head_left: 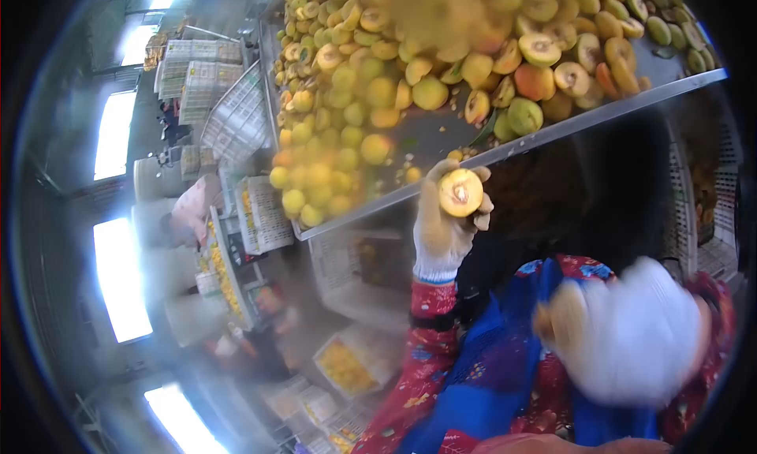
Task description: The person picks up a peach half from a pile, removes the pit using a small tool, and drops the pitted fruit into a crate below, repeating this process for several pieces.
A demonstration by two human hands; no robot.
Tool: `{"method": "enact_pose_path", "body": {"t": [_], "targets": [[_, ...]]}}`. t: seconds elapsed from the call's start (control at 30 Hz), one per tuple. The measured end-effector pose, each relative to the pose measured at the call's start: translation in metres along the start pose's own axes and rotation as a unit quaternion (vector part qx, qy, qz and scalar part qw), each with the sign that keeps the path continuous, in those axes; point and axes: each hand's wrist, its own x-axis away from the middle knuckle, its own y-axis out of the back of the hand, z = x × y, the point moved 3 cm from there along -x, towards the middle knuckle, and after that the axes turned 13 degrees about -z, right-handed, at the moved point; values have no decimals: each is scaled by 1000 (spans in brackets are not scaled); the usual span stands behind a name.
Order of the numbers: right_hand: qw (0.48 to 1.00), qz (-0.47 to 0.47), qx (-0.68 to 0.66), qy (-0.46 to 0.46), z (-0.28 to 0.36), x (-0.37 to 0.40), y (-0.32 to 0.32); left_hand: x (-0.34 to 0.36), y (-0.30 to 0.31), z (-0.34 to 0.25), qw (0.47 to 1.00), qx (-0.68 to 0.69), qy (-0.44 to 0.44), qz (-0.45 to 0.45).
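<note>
In the head view, my left hand (441, 225) wears a light knitted glove with tan fingers. Its fingers are curled round an apricot half (460, 192), cut face up, with a pale centre where the stone sits. It is raised by the near edge of a metal table (512, 148). At lower right, my right hand (631, 336), in a white and tan glove, is smeared by motion in front of my blue apron (493, 359). Its fingertips are too blurred to read, and whether it holds anything cannot be seen.
Whole and halved apricots (430, 93) are heaped across the metal table. A pale crate (347, 276) stands beneath its near corner. A crate of yellow fruit (347, 367) lies farther left. Beyond are stacked crates (206, 83) and a person in pink (195, 209).
</note>
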Motion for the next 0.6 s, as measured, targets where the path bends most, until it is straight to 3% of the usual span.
{"method": "enact_pose_path", "body": {"t": [0.03, 0.1, 0.13, 0.2, 0.3, 0.4, 0.5, 0.6], "targets": [[984, 59, -152, 68, -34, -11, -25, 0, 1, 7, 999, -32, -19, -24], [997, 19, -67, 27, -60, -19, -59, 6, -6, 15, 999, 31, -1, -23], [988, -19, -137, -74, -69, -19, -77, 9, -11, 20, 998, 49, -5, -24], [980, 27, -146, -135, -74, -19, -102, 15, -16, 25, 995, 97, 37, 12], [970, 22, -164, -176, -76, -16, -128, 16, -24, 33, 997, 74, 6, -28], [962, 15, -183, -204, -74, -17, -130, 15, -22, 41, 993, 112, 33, -6], [939, 18, -238, -249, -73, -16, -138, 12, -19, 56, 996, 64, -1, -58], [942, 38, -237, -234, -73, -13, -150, 15, -22, 59, 995, -32, -67, -70]]}}
